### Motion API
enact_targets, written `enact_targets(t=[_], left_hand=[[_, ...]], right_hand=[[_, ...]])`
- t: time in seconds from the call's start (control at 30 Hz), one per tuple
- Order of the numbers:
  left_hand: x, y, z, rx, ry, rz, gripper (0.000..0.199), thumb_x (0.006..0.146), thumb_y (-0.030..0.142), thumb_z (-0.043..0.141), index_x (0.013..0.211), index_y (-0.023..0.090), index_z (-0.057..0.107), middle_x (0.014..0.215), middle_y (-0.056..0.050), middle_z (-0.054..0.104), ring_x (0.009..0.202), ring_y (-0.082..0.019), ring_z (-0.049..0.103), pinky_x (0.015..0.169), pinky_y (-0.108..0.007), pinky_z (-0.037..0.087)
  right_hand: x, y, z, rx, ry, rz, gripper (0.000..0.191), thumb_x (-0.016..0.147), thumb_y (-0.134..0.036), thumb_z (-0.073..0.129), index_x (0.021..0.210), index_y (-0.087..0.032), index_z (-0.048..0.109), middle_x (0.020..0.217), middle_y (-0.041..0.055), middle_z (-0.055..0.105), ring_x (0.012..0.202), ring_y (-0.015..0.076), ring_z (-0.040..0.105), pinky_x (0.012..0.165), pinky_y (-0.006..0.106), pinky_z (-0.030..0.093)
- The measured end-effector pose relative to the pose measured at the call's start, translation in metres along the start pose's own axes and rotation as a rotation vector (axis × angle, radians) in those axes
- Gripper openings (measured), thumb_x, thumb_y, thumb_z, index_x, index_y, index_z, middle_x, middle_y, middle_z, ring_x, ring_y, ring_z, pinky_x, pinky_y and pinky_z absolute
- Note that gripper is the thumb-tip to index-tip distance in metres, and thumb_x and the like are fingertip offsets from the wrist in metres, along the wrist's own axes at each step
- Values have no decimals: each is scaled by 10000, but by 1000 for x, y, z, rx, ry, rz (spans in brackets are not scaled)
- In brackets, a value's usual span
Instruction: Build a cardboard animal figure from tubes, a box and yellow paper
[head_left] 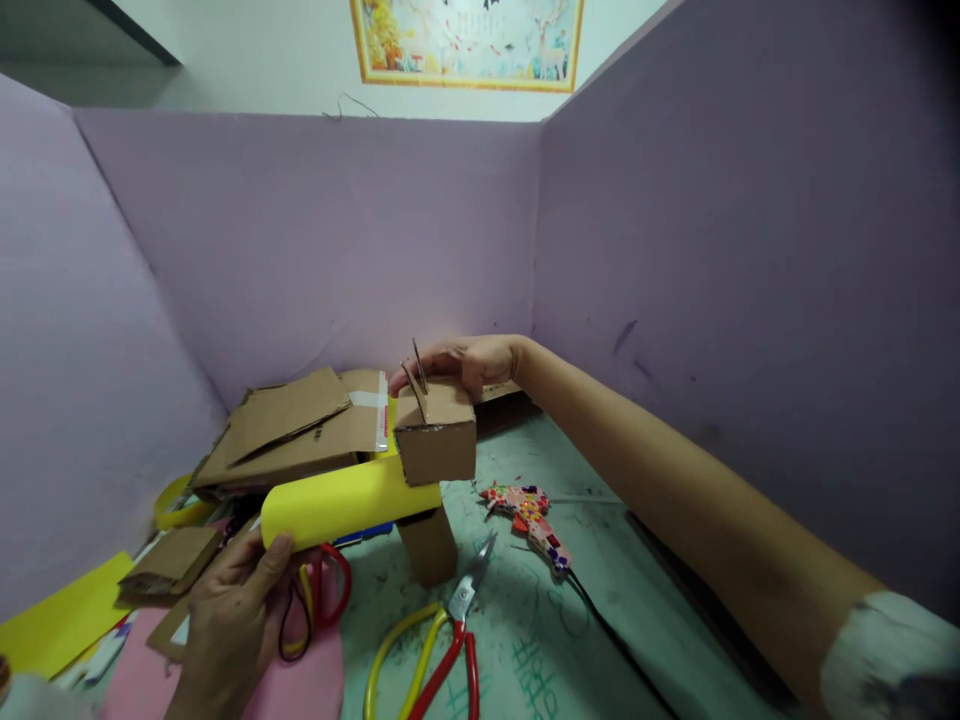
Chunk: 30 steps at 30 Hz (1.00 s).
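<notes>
A small cardboard box with two upright slips on top looks like the head of a model. My right hand is closed over its back and far side, with some fingers hidden. Beneath it, a yellow paper sheet stretches to the left, its near end curved over. My left hand pinches that curved end between thumb and fingers. Under the sheet's right end a cardboard block stands on the table. Whether sheet, box and block are joined cannot be seen.
Scissors with red and yellow handles lie open in front. A decorated glue gun with a black cord rests to their right. Cardboard pieces are stacked behind left, near red-handled scissors and a pink sheet. Purple partitions enclose the table.
</notes>
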<state>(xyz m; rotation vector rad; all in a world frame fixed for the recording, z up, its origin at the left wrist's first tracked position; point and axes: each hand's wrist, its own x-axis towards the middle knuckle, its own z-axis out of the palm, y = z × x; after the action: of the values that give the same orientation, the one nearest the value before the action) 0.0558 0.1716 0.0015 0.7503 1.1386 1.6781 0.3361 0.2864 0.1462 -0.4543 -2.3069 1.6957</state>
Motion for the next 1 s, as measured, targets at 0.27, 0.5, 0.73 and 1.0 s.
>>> enact_targets(t=[0.27,0.5,0.73,1.0], left_hand=[[-1,-2,-1,48,-33,50,357,379,153,841,696,230,695,674,93,657,593,-81,611,600,-80,523],[1,-3,-4,75,3,0,417,366,193,851,750,242,694,689,85,660,590,-98,618,602,-111,545],[5,-7,-11,127,-18,31,318,494,307,834,764,229,686,733,63,673,678,-118,641,606,-103,536],[5,-8,-11,120,-36,96,301,442,149,818,708,228,701,666,76,651,589,-100,615,574,-93,528]], right_hand=[[0,2,-1,-8,40,15,766,345,3,396,1088,-137,521,1240,70,565,1147,232,493,781,242,488],[0,1,-2,12,-13,-18,730,348,16,398,1039,-171,543,1215,52,601,1196,239,489,883,278,475],[1,10,-6,181,49,-135,723,359,43,424,1035,-185,540,1227,26,602,1214,182,470,937,235,426],[-6,29,8,300,337,-41,687,456,75,471,1081,-200,548,1146,23,620,967,142,589,727,194,482]])
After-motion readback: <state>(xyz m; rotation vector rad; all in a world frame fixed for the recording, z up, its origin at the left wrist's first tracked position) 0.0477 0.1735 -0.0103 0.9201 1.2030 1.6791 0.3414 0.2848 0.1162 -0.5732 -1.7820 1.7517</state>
